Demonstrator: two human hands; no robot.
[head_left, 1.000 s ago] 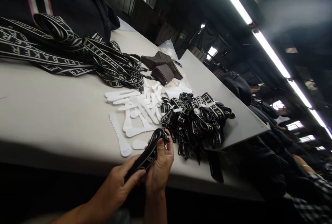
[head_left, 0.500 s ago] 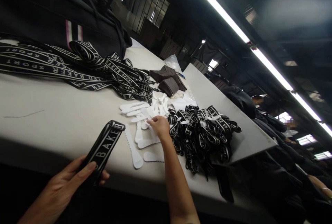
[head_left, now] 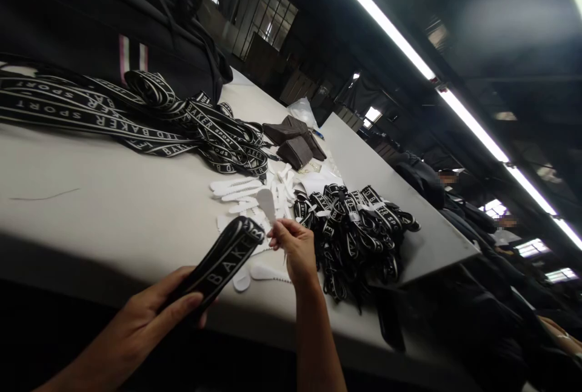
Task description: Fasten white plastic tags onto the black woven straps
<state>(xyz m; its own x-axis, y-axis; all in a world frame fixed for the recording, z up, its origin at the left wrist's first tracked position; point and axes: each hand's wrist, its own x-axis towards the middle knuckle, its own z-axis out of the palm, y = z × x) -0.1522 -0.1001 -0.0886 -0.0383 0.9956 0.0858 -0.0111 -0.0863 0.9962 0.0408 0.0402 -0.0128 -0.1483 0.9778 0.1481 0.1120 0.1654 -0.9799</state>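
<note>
Two bare hands at the near edge of a long white worktable [head_left: 91, 210]. Left hand [head_left: 150, 313], low in view, fingers and thumb clamped around a folded length of black webbing strap [head_left: 222, 259] lettered "BAKER" in white; the strap slants up and away from the palm, its folded end raised above the table edge. Right hand [head_left: 293, 243], just beside that folded end, pinches a white paddle-shaped plastic piece [head_left: 266, 203] between thumb and fingertips; rounded end points up, lower end hidden in the fingers. Strap end and white piece near each other; contact cannot be told.

Loose white plastic pieces [head_left: 240, 189] lie scattered on the table beyond the hands, a few more directly under them. To the right of those, a heap of folded black-and-white straps [head_left: 359, 228] near the table's right edge. Long lettered webbing [head_left: 113, 116] runs across the far left of the table, tangled toward the middle. Dark brown fabric pieces [head_left: 295, 140] sit farther back. A black bag [head_left: 91, 22] with a pink-and-white stripe stands at far left. Other people are seated at the right, beyond the table.
</note>
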